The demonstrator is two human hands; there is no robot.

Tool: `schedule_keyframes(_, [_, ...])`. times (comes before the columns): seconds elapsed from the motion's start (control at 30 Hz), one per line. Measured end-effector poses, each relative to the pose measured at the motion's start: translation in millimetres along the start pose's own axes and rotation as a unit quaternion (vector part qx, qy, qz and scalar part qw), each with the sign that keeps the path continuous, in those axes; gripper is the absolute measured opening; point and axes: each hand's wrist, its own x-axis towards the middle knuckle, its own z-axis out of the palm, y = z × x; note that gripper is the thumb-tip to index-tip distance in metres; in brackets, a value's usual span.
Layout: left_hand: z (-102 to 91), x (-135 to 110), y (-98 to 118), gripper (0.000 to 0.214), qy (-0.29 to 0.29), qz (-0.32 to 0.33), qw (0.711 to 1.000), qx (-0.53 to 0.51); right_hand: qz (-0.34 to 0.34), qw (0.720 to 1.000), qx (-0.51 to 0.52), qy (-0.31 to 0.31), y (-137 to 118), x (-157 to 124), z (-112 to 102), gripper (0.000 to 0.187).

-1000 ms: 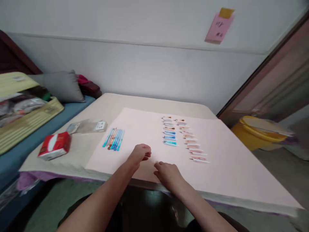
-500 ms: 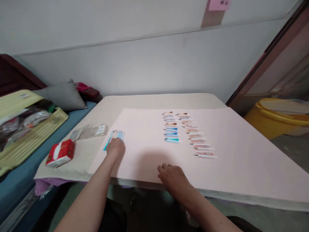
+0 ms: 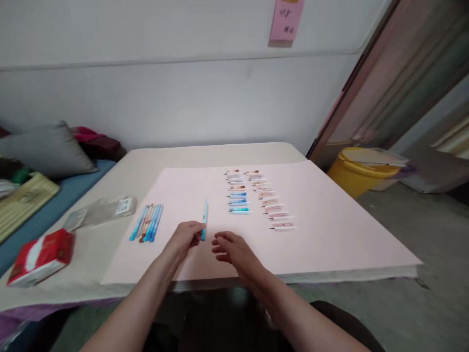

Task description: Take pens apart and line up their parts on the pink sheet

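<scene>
Blue pen [image 3: 204, 217] pinched in left hand [image 3: 186, 236] | right hand [image 3: 230, 248] loosely open, empty | pen's lower end hidden

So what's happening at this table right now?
A person sits at a table covered by a pale pink sheet. The left hand pinches one light blue pen by its lower end, while the right hand hovers open just beside it. A small bunch of blue and orange pens lies to the left, and two rows of short pen parts lie ahead.
</scene>
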Motion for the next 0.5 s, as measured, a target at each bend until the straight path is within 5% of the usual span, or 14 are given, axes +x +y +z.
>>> schedule_keyframes(0.1, [29.8,-22.3,7.9,0.027,-0.082,0.003,0.993,-0.089,-0.003,0.989,0.147,0.009,2.5,5.6,3.3,0.026])
schedule_keyframes(0.2, [42.1,-35.3,12.4,0.026,-0.095,0.019,0.993,-0.073,-0.023,0.982,0.188,0.001,6.2,9.9,6.0,0.024])
schedule_keyframes(0.4, [24.7,-31.7,13.6,0.023,-0.039,0.051,0.998,-0.028,0.006,0.98,0.19,0.06,8.4,14.9,4.8,0.016])
schedule_keyframes(0.5, [15.1,-26.8,11.1,0.021,0.008,0.031,0.994,-0.108,0.041,0.977,0.205,0.039,6.5,12.5,3.8,0.017])
